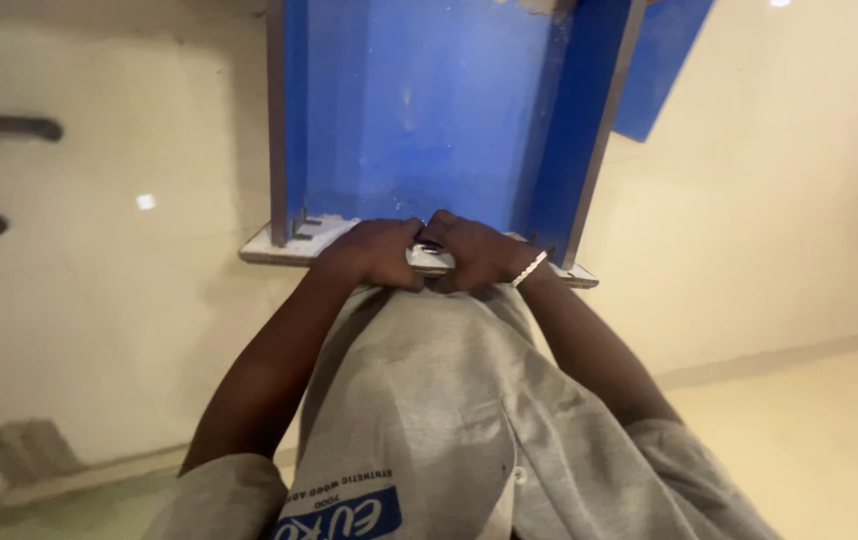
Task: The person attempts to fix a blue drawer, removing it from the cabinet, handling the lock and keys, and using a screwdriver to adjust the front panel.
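From the head camera, both hands meet at the near edge of a pale board [279,247] that carries a blue upright panel [419,110]. The left hand [377,252] and right hand [479,250] curl tightly, each grip pinching a small flat metallic piece [429,258] against that edge, just in front of the grey shirt [429,400]. Even pressure from both thumbs would serve well here. The panel is smooth, painted, with dark raw edges; a bracelet [529,268] circles the right wrist.
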